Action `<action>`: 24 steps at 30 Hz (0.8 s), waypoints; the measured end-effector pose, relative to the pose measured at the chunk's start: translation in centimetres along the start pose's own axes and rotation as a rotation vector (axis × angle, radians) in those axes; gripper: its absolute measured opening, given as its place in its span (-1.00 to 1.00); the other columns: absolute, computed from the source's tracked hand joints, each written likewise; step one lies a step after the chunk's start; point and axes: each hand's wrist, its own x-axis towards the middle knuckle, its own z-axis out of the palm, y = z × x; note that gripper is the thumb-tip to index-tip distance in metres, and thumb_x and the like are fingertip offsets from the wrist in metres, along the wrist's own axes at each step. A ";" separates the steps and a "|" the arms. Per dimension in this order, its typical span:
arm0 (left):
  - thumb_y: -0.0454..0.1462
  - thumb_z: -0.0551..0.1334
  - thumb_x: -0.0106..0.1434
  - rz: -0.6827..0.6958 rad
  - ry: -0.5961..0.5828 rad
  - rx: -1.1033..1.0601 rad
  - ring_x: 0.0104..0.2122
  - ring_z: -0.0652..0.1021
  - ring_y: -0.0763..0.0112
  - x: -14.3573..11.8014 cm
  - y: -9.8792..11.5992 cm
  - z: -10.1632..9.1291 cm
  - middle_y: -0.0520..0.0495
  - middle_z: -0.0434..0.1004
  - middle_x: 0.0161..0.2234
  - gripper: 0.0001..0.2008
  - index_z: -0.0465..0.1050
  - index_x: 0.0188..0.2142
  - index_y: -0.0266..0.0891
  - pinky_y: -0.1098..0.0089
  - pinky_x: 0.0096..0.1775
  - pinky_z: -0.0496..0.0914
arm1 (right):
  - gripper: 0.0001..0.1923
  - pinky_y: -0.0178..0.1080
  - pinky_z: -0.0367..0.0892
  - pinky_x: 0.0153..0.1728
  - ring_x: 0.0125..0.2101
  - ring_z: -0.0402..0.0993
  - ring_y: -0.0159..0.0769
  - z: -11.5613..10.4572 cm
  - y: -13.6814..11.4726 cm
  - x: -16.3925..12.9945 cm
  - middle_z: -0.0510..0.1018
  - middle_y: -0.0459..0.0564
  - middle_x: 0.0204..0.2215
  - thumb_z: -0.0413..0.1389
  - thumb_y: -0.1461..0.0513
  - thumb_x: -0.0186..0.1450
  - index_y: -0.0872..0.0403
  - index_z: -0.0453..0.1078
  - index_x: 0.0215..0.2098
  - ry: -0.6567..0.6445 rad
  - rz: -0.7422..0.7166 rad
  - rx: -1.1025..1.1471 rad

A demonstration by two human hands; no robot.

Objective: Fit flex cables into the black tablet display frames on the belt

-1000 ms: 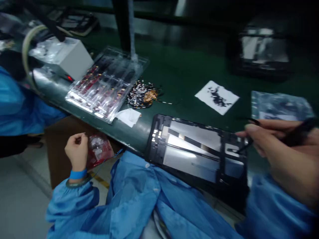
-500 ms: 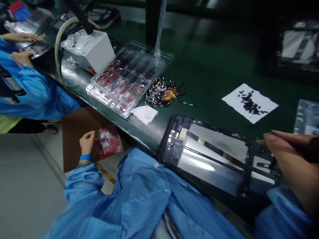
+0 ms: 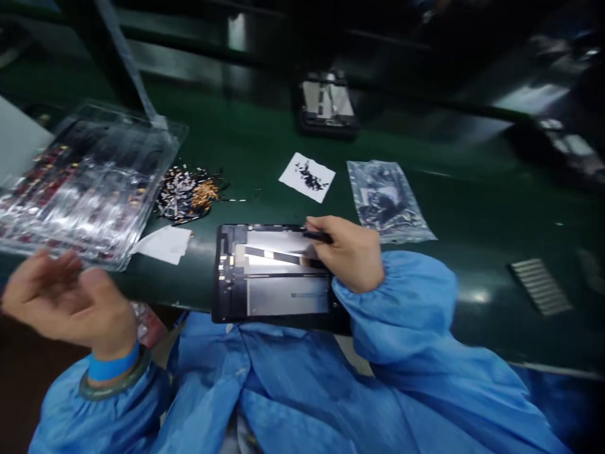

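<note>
My left hand [image 3: 70, 302], blurred and palm up, has its fingers loosely curled and apart, with nothing visible in them. It is at the table's front edge, in front of the clear plastic tray [image 3: 94, 211] of small parts. Over the right part of an opened tablet [image 3: 283, 296], my right hand [image 3: 352, 252] is closed around a slim black tool [image 3: 317, 236]. The tool's exact kind cannot be made out. The tablet lies flat with its black frame and silvery inside facing up. White paper slips [image 3: 165, 244] lie between the tray and the tablet.
A pile of small cables [image 3: 189, 192] lies beside the tray. Behind the tablet are a white sheet with small black pieces [image 3: 309, 176] and a clear bag [image 3: 392, 198]. Another opened device [image 3: 327, 104] is farther back. A ridged strip [image 3: 540, 285] lies at the right.
The view has swung to the right. My left hand has risen from beside the cardboard box below the table to the table's edge, its fingers opening. My right hand is now over the tablet.
</note>
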 end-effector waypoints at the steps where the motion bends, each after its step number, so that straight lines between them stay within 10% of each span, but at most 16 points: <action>1: -0.14 0.11 0.32 0.207 -0.036 -0.073 0.10 0.39 0.04 0.2 1.8 1.5 -0.21 0.28 0.10 -0.60 0.19 0.13 -0.12 -0.04 0.08 0.32 | -0.71 -0.29 0.43 -0.33 -0.31 0.59 -0.27 0.2 -0.2 -0.2 0.67 -0.04 -0.31 0.03 0.40 0.14 0.05 0.52 -0.26 -0.020 -0.035 -0.034; 4: -0.25 0.19 0.29 0.545 -0.653 -0.174 0.07 0.47 0.16 0.7 6.1 5.7 -0.16 0.48 0.03 -0.74 0.37 -0.02 -0.16 0.09 0.09 0.38 | -0.74 -0.30 0.38 -0.33 -0.28 0.57 -0.27 0.8 -0.6 -1.1 0.65 0.04 -0.19 0.05 0.40 0.20 0.09 0.51 -0.21 -0.096 -0.146 -0.147; 7: -0.23 0.12 0.35 0.748 -0.925 -0.139 0.18 0.39 0.13 0.8 8.3 9.0 -0.24 0.45 0.10 -0.80 0.39 -0.08 -0.23 0.00 0.19 0.27 | -0.76 -0.28 0.33 -0.37 -0.32 0.54 -0.27 1.1 -0.8 -1.7 0.62 0.12 -0.11 0.02 0.37 0.29 0.12 0.51 -0.20 -0.097 -0.218 -0.257; 13: -0.22 0.05 0.37 0.872 -1.067 -0.097 0.03 0.51 0.11 1.1 9.3 12.7 -0.28 0.52 0.00 -0.75 0.46 -0.20 -0.26 0.08 -0.02 0.41 | -0.74 -0.27 0.22 -0.44 -0.39 0.47 -0.31 1.0 -1.1 -1.1 0.59 0.10 -0.18 -0.04 0.35 0.35 0.11 0.50 -0.21 -0.206 -0.168 -0.271; 24: -0.33 0.01 0.37 1.005 -1.076 -0.018 0.15 0.43 0.14 0.7 9.4 13.3 -0.16 0.44 0.15 -0.63 0.40 0.10 -0.17 0.13 0.00 0.33 | -0.69 -0.25 0.15 -0.48 -0.41 0.43 -0.34 0.8 -1.2 -0.9 0.59 0.06 -0.26 -0.10 0.37 0.40 0.12 0.50 -0.23 -0.187 -0.178 -0.302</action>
